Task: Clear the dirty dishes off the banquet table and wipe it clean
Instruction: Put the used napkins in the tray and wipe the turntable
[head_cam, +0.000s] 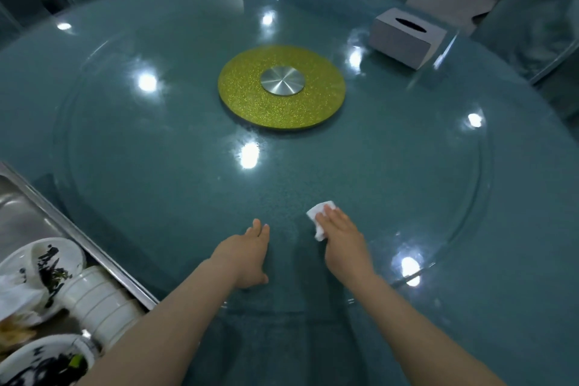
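A round banquet table with a teal cloth under a glass turntable fills the view. My right hand lies flat, fingers straight, pressing a crumpled white tissue onto the glass near the front. My left hand rests open on the glass a little to the left, holding nothing. Dirty white plates with dark food scraps and a stack of white bowls lie in a steel cart tray at the lower left.
A yellow-green glitter disc with a metal hub marks the table's centre. A grey tissue box stands at the far right of the table. Teal-covered chairs ring the far side.
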`<state>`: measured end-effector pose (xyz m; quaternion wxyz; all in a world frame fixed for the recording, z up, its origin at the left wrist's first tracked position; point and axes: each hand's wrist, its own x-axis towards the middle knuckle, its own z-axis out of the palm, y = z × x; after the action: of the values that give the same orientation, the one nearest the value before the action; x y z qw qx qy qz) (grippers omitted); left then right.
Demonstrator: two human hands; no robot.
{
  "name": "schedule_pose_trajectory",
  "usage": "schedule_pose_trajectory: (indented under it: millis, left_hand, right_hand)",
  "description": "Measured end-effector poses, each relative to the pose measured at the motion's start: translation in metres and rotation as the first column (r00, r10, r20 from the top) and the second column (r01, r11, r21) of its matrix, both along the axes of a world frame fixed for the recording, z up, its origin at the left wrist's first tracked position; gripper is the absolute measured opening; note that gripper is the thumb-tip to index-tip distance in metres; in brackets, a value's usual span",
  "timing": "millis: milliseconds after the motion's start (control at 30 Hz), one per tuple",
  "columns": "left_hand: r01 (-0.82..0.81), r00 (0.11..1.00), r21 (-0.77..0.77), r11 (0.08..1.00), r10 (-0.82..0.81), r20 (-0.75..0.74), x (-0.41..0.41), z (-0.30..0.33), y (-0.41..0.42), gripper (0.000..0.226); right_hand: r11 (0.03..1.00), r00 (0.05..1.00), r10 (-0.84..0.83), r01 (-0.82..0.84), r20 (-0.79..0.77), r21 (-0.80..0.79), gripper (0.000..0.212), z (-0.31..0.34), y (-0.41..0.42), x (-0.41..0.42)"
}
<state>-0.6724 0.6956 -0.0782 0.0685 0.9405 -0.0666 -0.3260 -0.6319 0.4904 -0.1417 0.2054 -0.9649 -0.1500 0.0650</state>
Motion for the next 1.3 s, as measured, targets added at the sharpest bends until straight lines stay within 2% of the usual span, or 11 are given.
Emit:
schedule_pose_trajectory:
  millis: [67,200,267,333,467,600,667,833,967,1100,1300]
  left_hand:
    - [-0.022,1.0,-0.046,0.999,0.021,-0.017,-0.001,0.0,-0.006,0.102]
    - [-0.112,0.992,-0.188,0.976,0.097,-0.085,0.002,0.0,-0.016,0.099]
    - [-0.167,0.986,-0.253,0.953,0.153,-0.073,0.007,0.002,-0.017,0.09]
    - [-0.221,0.973,-0.303,0.927,0.23,-0.006,0.014,0.005,-0.017,0.079]
    - [-0.291,0.925,-0.346,0.892,0.355,0.137,0.034,0.012,-0.018,0.069]
    - [-0.351,0.839,-0.396,0.849,0.473,0.27,0.052,0.014,-0.016,0.061]
    - [-0.377,0.79,-0.433,0.819,0.529,0.311,0.055,0.012,-0.012,0.058]
    - [-0.436,0.734,-0.443,0.783,0.595,0.329,0.051,-0.005,0.009,0.054]
    - [-0.523,0.744,-0.315,0.792,0.604,0.285,0.04,-0.021,0.037,0.072]
    - [-0.623,0.714,-0.212,0.753,0.658,0.239,0.024,-0.027,0.06,0.09]
    - [-0.628,0.656,-0.257,0.735,0.677,0.334,0.008,-0.022,0.082,0.082]
  right_hand:
    - [0.995,0.996,0.088,-0.089,0.026,0.046,0.065,-0.004,0.012,-0.006]
    - [0.986,0.992,0.121,-0.124,0.036,0.113,0.063,0.0,-0.009,0.001]
    - [0.991,0.996,0.021,-0.033,0.087,0.13,0.059,0.001,-0.031,0.017]
    - [0.981,0.984,-0.145,0.129,0.107,0.148,0.056,0.004,-0.05,0.041]
    - [0.926,0.948,-0.318,0.305,0.023,0.224,0.047,0.005,-0.071,0.095]
    - [0.885,0.909,-0.413,0.388,0.052,0.256,0.04,0.005,-0.075,0.14]
    - [0.891,0.9,-0.425,0.399,0.094,0.216,0.043,0.005,-0.072,0.158]
    - [0.962,0.958,-0.271,0.266,0.096,0.059,0.047,0.007,-0.035,0.194]
    - [0.995,0.991,-0.087,0.092,0.099,-0.04,0.045,0.011,0.015,0.21]
    - [1.0,0.996,0.005,-0.003,0.085,-0.018,0.045,0.013,0.055,0.213]
    - [0.982,0.981,0.182,-0.184,0.065,0.034,0.043,0.009,0.123,0.196]
